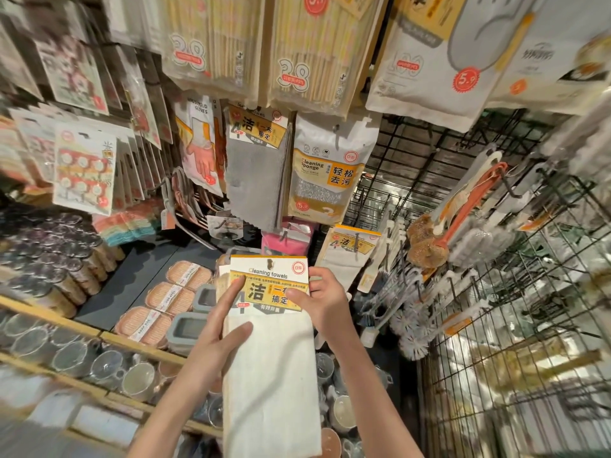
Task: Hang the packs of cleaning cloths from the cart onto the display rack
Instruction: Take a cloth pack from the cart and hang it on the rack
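Both hands hold up one pack of cream-white cleaning cloths with a yellow and white "Cleaning towels" card header (269, 342) in front of the display rack of black wire grid (429, 180). The left hand (215, 338) grips the pack's left edge: its forefinger lies straight up the card header, its thumb presses on the front of the cloth, and the other fingers (216, 320) are hidden behind. The right hand (325, 300) pinches the header's right edge, thumb on the front, fingers curled round behind. The pack hangs upright, its cloth falling down between the forearms.

Just beyond it, up and to the right, a second white cloth pack with the same yellow header (347, 252) hangs on a rack hook. Higher, a grey cloth pack with a yellow header (254, 173) hangs beside a white and yellow "Cleaning sponge" bag (325, 173). To the right, white bottle brushes (410, 328) and an orange-handled scrubbing brush (463, 209) hang from the grid. To the left, on a dark shelf (132, 276), lie peach-coloured oval packs in clear wrapping (165, 302); below its front edge stand glass cups (76, 352).
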{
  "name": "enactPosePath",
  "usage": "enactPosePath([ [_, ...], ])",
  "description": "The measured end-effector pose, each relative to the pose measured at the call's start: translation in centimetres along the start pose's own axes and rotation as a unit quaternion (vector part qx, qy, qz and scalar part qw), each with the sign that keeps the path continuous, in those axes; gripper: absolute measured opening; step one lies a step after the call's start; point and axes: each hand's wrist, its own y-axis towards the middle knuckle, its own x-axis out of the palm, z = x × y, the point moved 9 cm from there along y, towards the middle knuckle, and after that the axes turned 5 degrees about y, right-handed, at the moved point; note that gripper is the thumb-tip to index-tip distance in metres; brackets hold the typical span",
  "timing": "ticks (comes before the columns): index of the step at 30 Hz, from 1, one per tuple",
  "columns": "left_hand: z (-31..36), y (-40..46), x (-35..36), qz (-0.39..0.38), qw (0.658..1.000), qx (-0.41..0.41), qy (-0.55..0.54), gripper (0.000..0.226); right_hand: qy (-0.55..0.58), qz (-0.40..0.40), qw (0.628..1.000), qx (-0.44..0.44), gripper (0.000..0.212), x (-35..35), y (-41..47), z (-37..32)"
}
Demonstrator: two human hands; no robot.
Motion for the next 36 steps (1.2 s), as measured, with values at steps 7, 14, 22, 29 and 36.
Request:
enactPosePath([
  [7, -1.2, -0.1, 0.1, -0.005, 0.997, -0.033, -0.07, 0.086, -0.022, 0.009, 1.0, 0.019, 0.03, -0.3, -0.5, 0.5],
  [14, -1.8, -0.1, -0.6, 0.013, 0.998, -0.035, -0.06, 0.079, 0.002, -0.003, 1.0, 0.031, 0.028, -0.2, -0.6, 0.7],
  [22, -1.9, 0.0, -1.2, 0.038, 0.997, -0.045, -0.048, 0.078, 0.076, -0.028, 0.996, 0.027, 0.033, 0.4, -0.7, 0.3],
  [29, -1.4, 0.1, -1.2, 0.059, 0.998, -0.024, -0.011, 0.081, 0.049, -0.015, 0.998, -0.048, 0.06, 0.2, -0.6, -0.6],
  [36, -1.3, 0.5, -1.8, 0.082, 0.996, -0.022, 0.036, 0.073, 0.071, 0.032, 0.996, -0.034, 0.046, -4.1, 0.4, 0.4],
])
